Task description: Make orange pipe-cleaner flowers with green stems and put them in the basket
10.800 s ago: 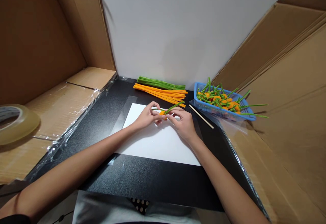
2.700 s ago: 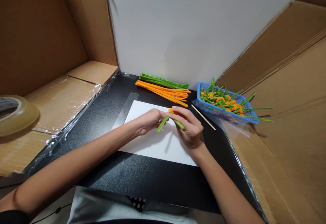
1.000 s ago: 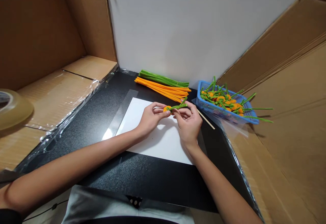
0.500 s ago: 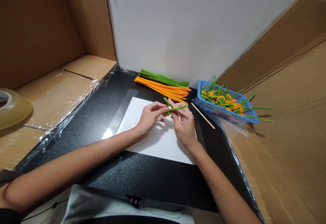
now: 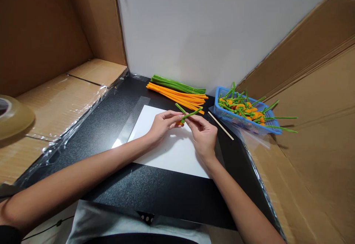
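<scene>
Over a white sheet of paper (image 5: 169,155), both hands hold one small piece made of a green pipe cleaner (image 5: 195,112) with an orange pipe-cleaner part (image 5: 180,123) beneath it. The two green ends cross and stick out upward, one leaning left and one right. My left hand (image 5: 163,125) pinches the piece from the left between thumb and fingers. My right hand (image 5: 203,131) is closed at the crossing from the right, thumb and fingertips together. The fingers hide most of the orange part.
Behind the paper lie a bundle of green pipe cleaners (image 5: 177,84) and a bundle of orange ones (image 5: 177,95). A thin wooden stick (image 5: 221,126) is at the right. A blue basket (image 5: 235,120) holds several orange-and-green pieces. A tape roll (image 5: 20,118) rests on cardboard at far left.
The fingers of my right hand have curled in from a more spread pose and closed at the green crossing. The green ends have shifted slightly left and now point higher.
</scene>
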Motion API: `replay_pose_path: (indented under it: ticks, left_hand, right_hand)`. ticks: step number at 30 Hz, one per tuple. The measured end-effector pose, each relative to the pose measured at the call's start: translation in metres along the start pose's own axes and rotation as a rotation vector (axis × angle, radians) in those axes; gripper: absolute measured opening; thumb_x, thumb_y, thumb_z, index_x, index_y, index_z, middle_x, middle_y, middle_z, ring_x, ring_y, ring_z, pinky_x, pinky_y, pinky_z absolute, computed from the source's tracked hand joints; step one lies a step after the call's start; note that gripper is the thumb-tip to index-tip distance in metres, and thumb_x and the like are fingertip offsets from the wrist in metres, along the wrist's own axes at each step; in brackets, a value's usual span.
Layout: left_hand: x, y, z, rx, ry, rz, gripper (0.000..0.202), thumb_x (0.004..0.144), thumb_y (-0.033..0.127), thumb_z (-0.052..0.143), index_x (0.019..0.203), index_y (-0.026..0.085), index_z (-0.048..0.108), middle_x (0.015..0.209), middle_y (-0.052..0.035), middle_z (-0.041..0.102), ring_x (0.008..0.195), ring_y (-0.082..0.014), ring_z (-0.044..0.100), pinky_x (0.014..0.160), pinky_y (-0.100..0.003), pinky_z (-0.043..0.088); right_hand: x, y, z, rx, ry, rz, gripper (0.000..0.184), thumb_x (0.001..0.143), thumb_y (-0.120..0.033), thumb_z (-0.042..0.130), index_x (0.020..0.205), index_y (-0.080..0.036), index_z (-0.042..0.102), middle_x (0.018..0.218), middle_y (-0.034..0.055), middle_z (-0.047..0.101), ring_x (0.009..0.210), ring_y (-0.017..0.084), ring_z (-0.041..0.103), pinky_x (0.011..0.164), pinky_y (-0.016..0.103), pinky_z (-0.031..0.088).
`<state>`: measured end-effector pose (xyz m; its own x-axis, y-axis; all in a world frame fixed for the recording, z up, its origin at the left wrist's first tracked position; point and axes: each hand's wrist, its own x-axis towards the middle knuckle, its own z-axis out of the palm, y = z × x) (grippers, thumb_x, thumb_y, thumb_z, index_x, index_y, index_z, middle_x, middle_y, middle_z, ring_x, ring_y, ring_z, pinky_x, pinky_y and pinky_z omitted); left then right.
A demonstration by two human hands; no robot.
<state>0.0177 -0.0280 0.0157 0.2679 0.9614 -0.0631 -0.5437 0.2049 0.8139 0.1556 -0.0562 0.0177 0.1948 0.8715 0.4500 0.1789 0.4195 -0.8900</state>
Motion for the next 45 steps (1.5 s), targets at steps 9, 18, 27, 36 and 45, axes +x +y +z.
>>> replay_pose_path:
  ticks: [9, 18, 27, 36, 45]
  left_hand:
    - [0.003, -0.003, -0.004, 0.053, -0.023, -0.013, 0.033, 0.062, 0.031, 0.087, 0.085, 0.011, 0.074, 0.077, -0.0056, 0.073, 0.068, -0.0128, 0.064, 0.07, -0.028, 0.049]
    - [0.003, 0.002, -0.004, 0.1, 0.013, 0.005, 0.045, 0.057, 0.038, 0.09, 0.083, 0.013, 0.064, 0.07, -0.0048, 0.073, 0.065, -0.0158, 0.068, 0.068, -0.029, 0.053]
    - [0.002, -0.003, -0.007, 0.219, -0.017, 0.156, 0.041, 0.069, 0.039, 0.084, 0.096, 0.015, 0.065, 0.077, -0.0044, 0.075, 0.068, -0.0159, 0.072, 0.07, -0.029, 0.059]
    - [-0.001, 0.0, -0.002, 0.222, -0.012, 0.195, 0.037, 0.062, 0.033, 0.089, 0.082, 0.012, 0.066, 0.099, -0.0108, 0.076, 0.088, -0.0216, 0.073, 0.085, -0.036, 0.059]
    - [0.001, -0.001, -0.001, 0.103, -0.066, 0.155, 0.036, 0.067, 0.04, 0.086, 0.084, 0.013, 0.07, 0.082, -0.0066, 0.076, 0.079, -0.0191, 0.073, 0.089, -0.039, 0.058]
  right_hand:
    - [-0.002, 0.0, -0.002, -0.128, 0.011, -0.052, 0.017, 0.084, -0.029, 0.073, 0.1, -0.022, 0.075, 0.097, 0.0054, 0.077, 0.087, 0.022, 0.073, 0.085, 0.038, 0.058]
    - [0.002, 0.013, -0.007, -0.167, -0.03, -0.106, 0.011, 0.084, -0.029, 0.073, 0.092, -0.022, 0.078, 0.09, 0.0064, 0.077, 0.084, 0.022, 0.071, 0.081, 0.037, 0.056]
    - [0.002, 0.005, -0.009, -0.333, -0.075, -0.282, 0.008, 0.089, -0.024, 0.068, 0.091, -0.023, 0.076, 0.089, 0.0059, 0.077, 0.083, 0.021, 0.07, 0.074, 0.035, 0.056]
    - [0.004, 0.003, -0.013, -0.522, -0.044, -0.592, 0.012, 0.089, -0.015, 0.065, 0.096, -0.022, 0.072, 0.093, 0.0069, 0.076, 0.089, 0.022, 0.071, 0.082, 0.039, 0.059]
    - [0.007, -0.002, -0.02, -0.62, -0.077, -0.751, 0.02, 0.092, -0.012, 0.061, 0.102, -0.025, 0.073, 0.094, 0.0058, 0.078, 0.094, 0.023, 0.073, 0.086, 0.04, 0.06]
